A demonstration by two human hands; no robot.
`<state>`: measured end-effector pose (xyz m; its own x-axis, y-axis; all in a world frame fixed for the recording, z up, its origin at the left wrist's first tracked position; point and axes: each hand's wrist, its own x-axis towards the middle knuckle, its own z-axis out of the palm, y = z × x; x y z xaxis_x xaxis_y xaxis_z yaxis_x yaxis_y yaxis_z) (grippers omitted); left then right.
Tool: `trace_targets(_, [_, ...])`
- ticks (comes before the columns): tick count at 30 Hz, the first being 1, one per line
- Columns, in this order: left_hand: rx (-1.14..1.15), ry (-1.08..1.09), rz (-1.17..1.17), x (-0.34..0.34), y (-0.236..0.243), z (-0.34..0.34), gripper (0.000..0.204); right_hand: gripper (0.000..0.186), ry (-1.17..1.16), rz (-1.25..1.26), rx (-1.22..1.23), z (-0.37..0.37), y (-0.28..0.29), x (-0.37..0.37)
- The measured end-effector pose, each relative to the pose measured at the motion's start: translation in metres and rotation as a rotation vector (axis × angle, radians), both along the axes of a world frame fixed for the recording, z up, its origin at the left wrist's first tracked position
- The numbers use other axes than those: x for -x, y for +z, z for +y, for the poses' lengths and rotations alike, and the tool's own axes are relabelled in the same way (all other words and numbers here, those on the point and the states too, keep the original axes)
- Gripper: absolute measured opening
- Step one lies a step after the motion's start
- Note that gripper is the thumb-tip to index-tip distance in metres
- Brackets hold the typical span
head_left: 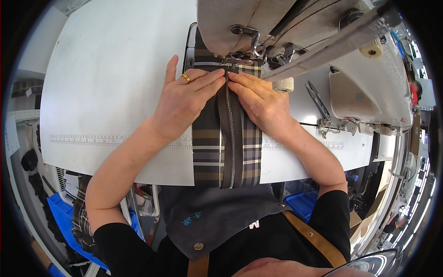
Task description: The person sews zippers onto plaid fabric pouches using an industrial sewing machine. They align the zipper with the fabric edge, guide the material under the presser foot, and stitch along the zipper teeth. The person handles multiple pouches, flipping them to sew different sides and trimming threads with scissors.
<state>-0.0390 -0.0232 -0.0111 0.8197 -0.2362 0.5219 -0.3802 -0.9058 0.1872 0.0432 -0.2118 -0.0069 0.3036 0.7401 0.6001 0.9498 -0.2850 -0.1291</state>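
A plaid fabric strip (pixel 206 159) in dark grey, brown and white runs under the head of a sewing machine (pixel 258 32). Along it lies a dark zipper (pixel 232 138) with metal teeth, its lower part curving loosely to the table's front edge. Just before the presser foot (pixel 238 59), my left hand (pixel 184 99) lies flat on the fabric. Its fingertips touch the zipper's left edge, the little finger stands apart, and the thumb is hidden. From the right, my right hand (pixel 265 104) grips the zipper edge with bent fingers held together.
Scissors (pixel 317 99) lie right of my right hand, beside small metal parts (pixel 326 127). A printed ruler scale (pixel 92 138) crosses the white table (pixel 106 60). Blue bins (pixel 64 221) stand below the table's front edge. The machine arm overhangs the right side.
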Motion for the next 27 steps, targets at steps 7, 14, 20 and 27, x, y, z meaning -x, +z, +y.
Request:
trace_targets(7, [0.005,-0.011,0.029,0.0,0.002,0.0,0.03,0.021,0.002,-0.015,0.02,0.001,0.001,-0.002])
trace_targets(14, [0.069,-0.013,-0.071,-0.007,-0.012,-0.002,0.023,0.023,0.045,0.167,0.089,0.0,0.008,-0.003])
trace_targets(20, [-0.027,-0.001,0.207,0.009,0.013,0.0,0.022,0.019,0.005,0.201,0.162,0.003,0.015,0.012])
trace_targets(27, [0.735,0.706,0.278,0.249,0.087,0.13,0.019,0.021,0.011,0.181,0.162,-0.007,0.007,0.003])
